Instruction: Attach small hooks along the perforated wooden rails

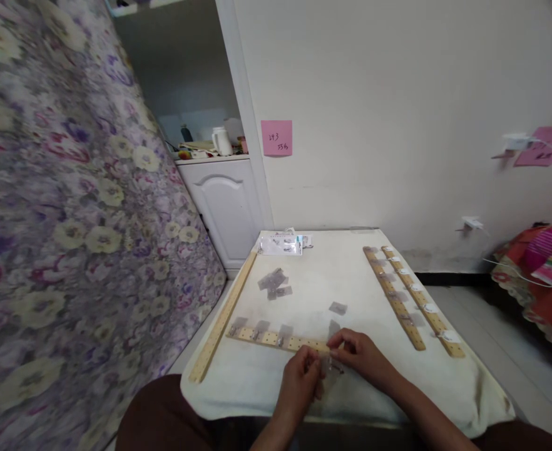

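Note:
A wooden strip with rows of holes (299, 342) lies across the near part of the cloth-covered table, with small metallic pieces and clear plastic bags (285, 331) along its left half. My left hand (303, 374) is curled in a pinch at the strip's near side, close to its right end. Opposite it, my right hand (358, 354) pinches with thumb and forefinger at that same end. Whatever sits between the fingertips is too small to name. Some tiny dark reddish bits (338, 368) show just below the right fingertips. Another small clear bag (333, 328) lies beside the right fingers.
A bare wooden strip (224, 316) runs along the table's left edge. Two more strips (393, 294) bearing small items lie at the right. Several small grey bags (275, 284) form a pile, with one apart (338, 307). Printed clear packaging (280, 244) lies at the back.

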`<move>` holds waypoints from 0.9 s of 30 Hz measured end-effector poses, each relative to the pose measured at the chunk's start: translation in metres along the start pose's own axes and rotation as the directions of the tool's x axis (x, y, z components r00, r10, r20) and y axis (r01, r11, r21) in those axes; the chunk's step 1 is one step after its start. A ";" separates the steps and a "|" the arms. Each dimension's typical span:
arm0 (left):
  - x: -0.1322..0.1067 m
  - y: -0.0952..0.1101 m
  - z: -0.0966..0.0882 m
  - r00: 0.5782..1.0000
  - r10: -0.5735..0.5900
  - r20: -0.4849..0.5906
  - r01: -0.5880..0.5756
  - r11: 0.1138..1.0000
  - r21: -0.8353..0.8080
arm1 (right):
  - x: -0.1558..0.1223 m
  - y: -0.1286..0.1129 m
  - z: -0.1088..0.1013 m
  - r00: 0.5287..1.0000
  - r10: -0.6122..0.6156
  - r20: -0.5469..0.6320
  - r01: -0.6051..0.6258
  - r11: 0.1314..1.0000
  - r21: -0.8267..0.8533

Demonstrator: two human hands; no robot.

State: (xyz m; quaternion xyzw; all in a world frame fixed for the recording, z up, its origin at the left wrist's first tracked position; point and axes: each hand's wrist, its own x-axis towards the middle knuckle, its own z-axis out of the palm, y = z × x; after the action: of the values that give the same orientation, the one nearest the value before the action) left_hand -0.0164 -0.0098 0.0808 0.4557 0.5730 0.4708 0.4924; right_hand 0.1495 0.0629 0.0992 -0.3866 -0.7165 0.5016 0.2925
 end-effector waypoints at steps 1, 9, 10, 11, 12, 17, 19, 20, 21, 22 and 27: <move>-0.001 0.001 -0.001 1.000 0.014 0.000 -0.014 0.999 0.039 | 0.000 0.000 0.002 1.000 0.003 0.023 -0.003 1.000 0.019; -0.010 0.007 -0.005 0.993 0.117 -0.007 -0.114 0.977 0.179 | -0.003 0.013 0.027 0.977 0.106 0.188 -0.158 0.943 0.293; -0.010 0.006 -0.005 0.992 0.127 -0.007 -0.123 0.974 0.188 | -0.004 0.015 0.030 0.967 0.127 0.222 -0.193 0.933 0.304; -0.011 0.004 -0.006 0.991 0.132 -0.008 -0.128 0.974 0.189 | -0.005 0.016 0.032 0.958 0.141 0.249 -0.216 0.928 0.304; -0.011 0.002 -0.007 0.992 0.130 -0.011 -0.125 0.975 0.182 | -0.005 0.016 0.034 0.952 0.149 0.267 -0.228 0.928 0.296; -0.015 -0.009 -0.022 0.986 0.138 -0.093 -0.113 0.967 0.229 | 0.012 0.010 0.033 0.984 0.100 0.146 -0.123 0.980 0.156; -0.019 -0.014 -0.030 0.970 0.202 -0.137 -0.146 0.929 0.340 | 0.025 0.007 0.031 0.993 0.088 0.085 -0.100 0.985 0.143; -0.021 -0.016 -0.032 0.959 0.242 -0.146 -0.169 0.905 0.390 | 0.031 0.005 0.032 0.993 0.095 0.071 -0.105 0.981 0.160; -0.023 -0.019 -0.035 0.949 0.282 -0.144 -0.197 0.881 0.431 | 0.037 0.005 0.033 0.992 0.108 0.068 -0.119 0.976 0.183; -0.024 -0.022 -0.036 0.940 0.317 -0.127 -0.226 0.858 0.461 | 0.042 0.004 0.035 0.990 0.119 0.070 -0.131 0.970 0.203; -0.024 -0.032 -0.035 0.921 0.384 -0.058 -0.286 0.773 0.567 | 0.055 0.012 0.053 0.986 0.153 0.068 -0.162 0.976 0.145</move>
State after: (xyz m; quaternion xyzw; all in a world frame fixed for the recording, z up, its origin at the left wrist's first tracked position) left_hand -0.0502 -0.0410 0.0553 0.6301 0.6324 0.4047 0.1981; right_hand 0.0805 0.0861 0.0723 -0.4046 -0.6518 0.5864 0.2599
